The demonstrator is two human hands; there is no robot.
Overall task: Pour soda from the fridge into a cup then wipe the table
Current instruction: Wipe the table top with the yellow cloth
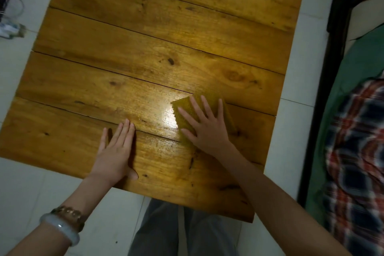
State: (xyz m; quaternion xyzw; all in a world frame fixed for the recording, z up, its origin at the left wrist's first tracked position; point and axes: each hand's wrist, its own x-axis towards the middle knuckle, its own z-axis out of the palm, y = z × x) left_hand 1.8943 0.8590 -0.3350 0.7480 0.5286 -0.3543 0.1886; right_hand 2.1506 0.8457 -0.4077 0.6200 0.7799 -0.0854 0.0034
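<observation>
Table (145, 48), right hand (207, 129) flat atop cloth (185, 106)

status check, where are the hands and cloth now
Right hand flat, fingers spread, pressing yellow cloth on wooden table. Left hand flat on table. Nothing in the way.

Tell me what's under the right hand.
A yellow-brown cloth lies flat on the table under the right hand, whose spread fingers press it. Its corner and edges show. The part under the palm is covered, as is the wood beneath the cloth.
</observation>
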